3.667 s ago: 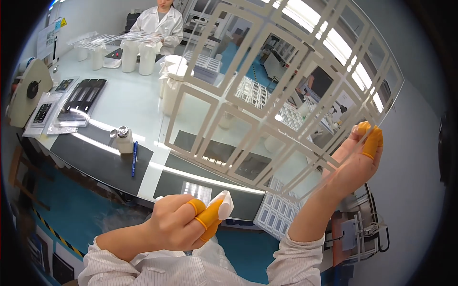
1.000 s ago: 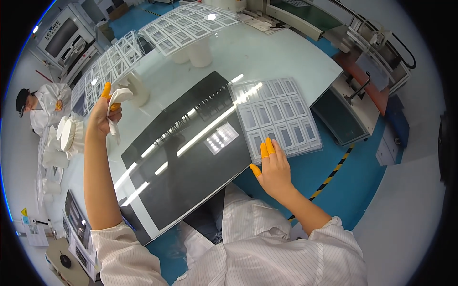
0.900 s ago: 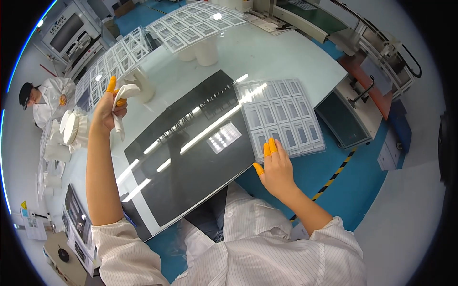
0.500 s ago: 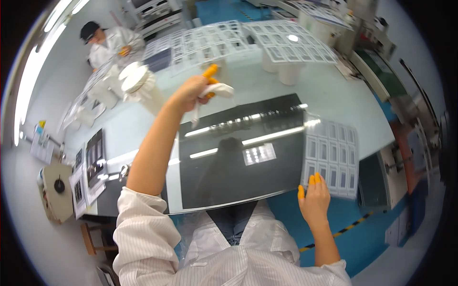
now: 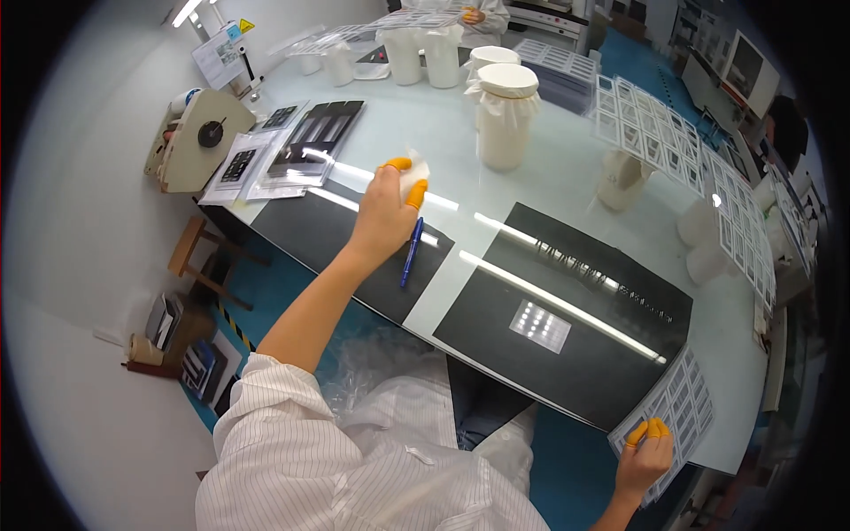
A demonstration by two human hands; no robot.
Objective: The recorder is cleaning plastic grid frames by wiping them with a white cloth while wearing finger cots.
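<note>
My left hand (image 5: 379, 217), with orange finger cots, pinches a crumpled white wipe (image 5: 413, 175) above the left dark mat (image 5: 310, 232). Just below that hand lies a blue pen (image 5: 412, 252). My right hand (image 5: 646, 458) is at the lower right, over the near part of a pale tray (image 5: 689, 394) of rectangular windows. Its cot-covered fingers are curled in; what they hold, if anything, is hidden. Between my hands is a larger dark mat (image 5: 478, 305), bearing a small pale rectangle with bright spots (image 5: 540, 326) and a row of tiny pieces (image 5: 602, 281).
Cloth-covered white containers (image 5: 505, 124) stand farther back. Window-frame trays (image 5: 651, 124) rest on containers at the right. Bagged dark sheets (image 5: 314, 142) and a beige machine with a black knob (image 5: 204, 137) are at the left. Another person (image 5: 482, 19) works across the table.
The view has turned left. My left hand, still holding the wipe, has moved from the large mat's far edge to the left mat. My right fingers, stretched out before, are now curled.
</note>
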